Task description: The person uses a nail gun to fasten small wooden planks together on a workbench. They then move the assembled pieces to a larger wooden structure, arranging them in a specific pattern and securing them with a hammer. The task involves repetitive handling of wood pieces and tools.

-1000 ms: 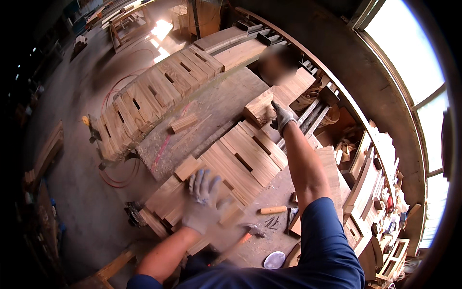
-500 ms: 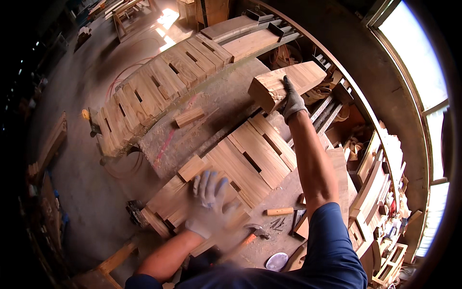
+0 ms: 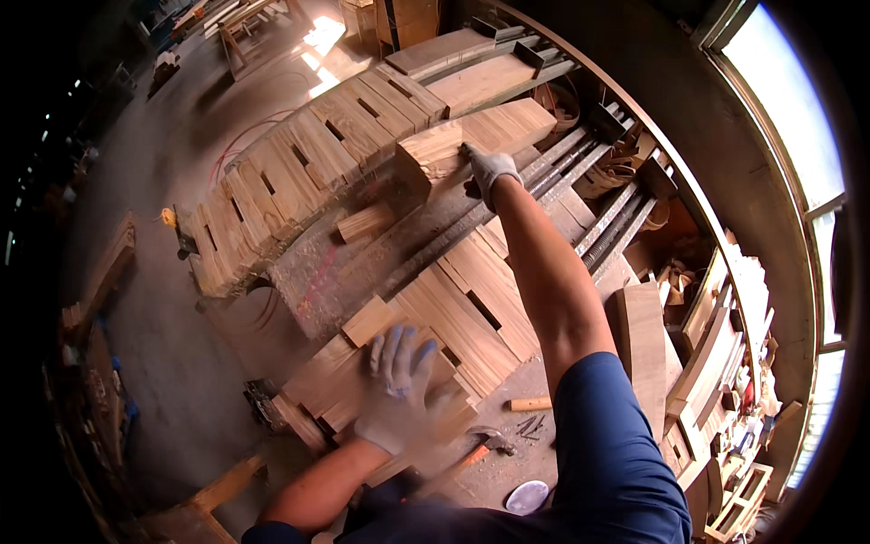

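My gloved right hand (image 3: 494,174) grips a thick pale wooden block (image 3: 512,125) by its near side, with the thumb along its face. The arm is stretched far out, and the block is beside the right end of the far row of slotted wooden blocks (image 3: 313,150). My gloved left hand (image 3: 396,381) lies flat with fingers outstretched on the near row of slotted wooden blocks (image 3: 467,317). A small wood offcut (image 3: 370,321) sits by its fingertips. Another short wood piece (image 3: 366,223) lies on the workbench between the rows.
A hammer (image 3: 489,442), several nails (image 3: 529,424), a wooden handle (image 3: 529,404) and a white oval dish (image 3: 527,498) lie on the bench close to me. Metal clamp bars (image 3: 566,168) run along the right. Stacked wood parts (image 3: 698,367) crowd the right side below the window.
My right hand has carried the wooden block leftward, closer to the far row. My left hand has stayed on the near row.
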Demonstrator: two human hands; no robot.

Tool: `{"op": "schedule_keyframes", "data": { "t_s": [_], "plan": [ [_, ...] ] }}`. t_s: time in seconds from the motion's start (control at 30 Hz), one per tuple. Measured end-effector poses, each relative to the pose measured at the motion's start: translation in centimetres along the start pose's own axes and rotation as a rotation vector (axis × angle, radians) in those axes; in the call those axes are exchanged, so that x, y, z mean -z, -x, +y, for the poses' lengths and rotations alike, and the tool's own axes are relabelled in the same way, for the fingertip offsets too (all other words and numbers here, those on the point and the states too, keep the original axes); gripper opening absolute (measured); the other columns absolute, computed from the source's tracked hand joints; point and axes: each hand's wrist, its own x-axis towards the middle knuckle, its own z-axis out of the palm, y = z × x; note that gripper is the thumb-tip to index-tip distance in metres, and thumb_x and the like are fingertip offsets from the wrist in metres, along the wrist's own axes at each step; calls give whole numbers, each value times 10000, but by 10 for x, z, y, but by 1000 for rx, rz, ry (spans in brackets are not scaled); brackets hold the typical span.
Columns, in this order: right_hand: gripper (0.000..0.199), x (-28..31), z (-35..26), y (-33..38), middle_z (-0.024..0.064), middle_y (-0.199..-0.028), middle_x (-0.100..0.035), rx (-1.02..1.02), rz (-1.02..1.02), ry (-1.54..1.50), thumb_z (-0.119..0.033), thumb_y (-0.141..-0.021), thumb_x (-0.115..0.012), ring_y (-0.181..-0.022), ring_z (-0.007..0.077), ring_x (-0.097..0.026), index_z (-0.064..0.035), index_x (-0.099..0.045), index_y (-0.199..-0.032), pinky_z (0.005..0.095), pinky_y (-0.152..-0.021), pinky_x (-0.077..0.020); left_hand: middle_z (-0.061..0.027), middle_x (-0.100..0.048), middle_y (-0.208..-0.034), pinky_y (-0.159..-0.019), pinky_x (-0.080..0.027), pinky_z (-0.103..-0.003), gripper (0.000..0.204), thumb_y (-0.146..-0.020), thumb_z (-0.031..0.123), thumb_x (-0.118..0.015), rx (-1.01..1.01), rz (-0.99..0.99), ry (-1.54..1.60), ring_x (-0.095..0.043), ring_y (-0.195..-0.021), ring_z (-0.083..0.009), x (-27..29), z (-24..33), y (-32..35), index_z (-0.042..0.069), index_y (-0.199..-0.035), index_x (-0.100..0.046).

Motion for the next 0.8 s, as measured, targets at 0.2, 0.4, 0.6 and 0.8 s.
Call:
{"op": "schedule_keyframes", "data": {
  "t_s": [0.2, 0.4, 0.6, 0.8],
  "plan": [
    [453, 119, 18, 38, 211, -1065, -772, 597, 61, 590, -411, -948, -683, -988, 326, -746, -9, -769, -1136, 410, -901, -552, -289, -353, -1560, -1223, -198, -676, 843, -795, 411, -803, -18, 28, 23, -292, -1473, -512, -7, 0, -3, 32, -1484, -496],
    [566, 164, 134, 91, 190, -1069, -765, 270, -136, 801, -533, -916, -728, -1004, 308, -730, -45, -738, -1203, 393, -900, -546, -285, -348, -1560, -1235, -195, -661, 868, -778, 370, -830, -30, 49, 14, -284, -1481, -501, -7, 2, -7, 19, -1490, -481],
    [409, 154, 139, 101, 163, -935, -727, 502, -123, 753, -418, -918, -760, -855, 286, -680, -55, -699, -1096, 410, -799, -527, -290, -334, -1573, -1240, -186, -659, 851, -798, 362, -809, -52, 86, -6, -271, -1489, -499, -10, -1, -4, 21, -1499, -468],
    [364, 148, 137, 101, 183, -933, -722, 499, -136, 716, -387, -921, -751, -852, 321, -678, -50, -679, -1039, 430, -797, -525, -288, -323, -1582, -1240, -181, -661, 821, -823, 359, -786, -55, 107, -17, -259, -1493, -500, -13, 0, -3, 24, -1499, -462]
  ]
}}
